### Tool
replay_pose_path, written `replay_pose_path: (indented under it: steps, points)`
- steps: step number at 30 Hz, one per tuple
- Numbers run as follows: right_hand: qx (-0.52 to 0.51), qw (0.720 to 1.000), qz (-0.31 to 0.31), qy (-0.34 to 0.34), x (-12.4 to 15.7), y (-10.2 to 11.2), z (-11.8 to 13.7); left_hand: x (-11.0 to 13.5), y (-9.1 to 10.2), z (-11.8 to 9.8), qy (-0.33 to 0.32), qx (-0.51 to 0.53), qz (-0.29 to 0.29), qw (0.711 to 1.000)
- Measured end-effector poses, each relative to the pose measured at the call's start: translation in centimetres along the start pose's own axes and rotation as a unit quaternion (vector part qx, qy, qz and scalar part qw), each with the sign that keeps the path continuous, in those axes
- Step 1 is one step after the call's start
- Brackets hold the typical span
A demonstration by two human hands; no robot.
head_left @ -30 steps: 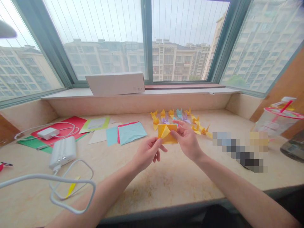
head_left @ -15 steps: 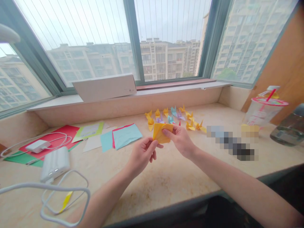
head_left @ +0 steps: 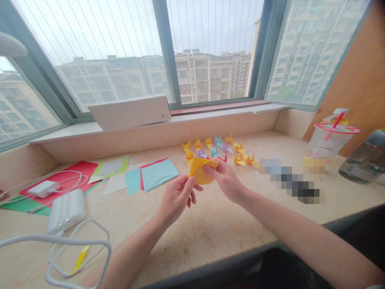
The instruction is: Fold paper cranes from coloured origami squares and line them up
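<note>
I have a small piece of yellow paper (head_left: 199, 171) up above the pale countertop (head_left: 228, 237), just this side of a cluster of folded paper birds (head_left: 188, 154). My left hand (head_left: 179, 196) pinches its lower left edge between thumb and fingers, while my right hand (head_left: 227, 177) grips the right side, thumb pressed on the near face and fingers mostly behind.

The sheet is folded and a little bowed, so I judge this is fold work in the air. To do it well, I'd let the left pinch anchor the corner, line the edges up before any pressure, then run the right thumb outward from the anchored end — lightly first, firmly after — so the crease comes out sharp without a wrinkle. How many layers lie under my thumb I can't tell; my fingers cover too much.

As for writing, the white box (head_left: 132, 113) on the sill has a small square code and fine print near its right end, too tiny to read. The clear cup (head_left: 319, 145) bears red markings — no brand I can make out.
</note>
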State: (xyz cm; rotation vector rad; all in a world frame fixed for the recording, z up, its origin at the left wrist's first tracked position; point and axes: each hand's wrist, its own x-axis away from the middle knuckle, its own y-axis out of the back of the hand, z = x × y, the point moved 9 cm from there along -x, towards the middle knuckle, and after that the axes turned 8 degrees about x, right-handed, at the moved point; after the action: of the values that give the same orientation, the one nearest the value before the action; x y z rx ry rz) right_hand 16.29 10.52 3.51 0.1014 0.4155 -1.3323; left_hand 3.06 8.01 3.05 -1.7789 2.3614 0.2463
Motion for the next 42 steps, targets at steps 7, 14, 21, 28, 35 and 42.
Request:
replay_pose_path:
  steps: [7, 14, 21, 28, 35, 42]
  points:
    - [0.032, 0.999, 0.028, 0.001, 0.0, -0.2, 0.3, -0.3, 0.9, 0.5, -0.019, -0.042, -0.029, 0.999]
    - [0.062, 0.998, -0.018, 0.022, -0.2, 0.6, 0.5, -0.3, 0.7, 0.4, -0.037, -0.087, -0.018, 0.995]
    - [0.029, 0.999, -0.023, 0.028, 0.2, 0.3, 0.2, -0.1, 0.6, 0.3, -0.025, -0.089, -0.024, 0.995]
    - [0.014, 0.999, -0.047, -0.019, -0.9, 0.9, -1.2, -0.4, 0.3, 0.5, -0.008, -0.093, -0.009, 0.996]
    - [0.037, 0.997, 0.023, -0.061, -1.3, -0.4, -1.7, -0.5, -0.9, 1.9, 0.037, -0.111, 0.076, 0.99]
    - [0.031, 0.999, -0.002, -0.03, -2.2, -0.6, -2.0, -1.9, 0.5, 2.9, 0.005, -0.12, 0.008, 0.993]
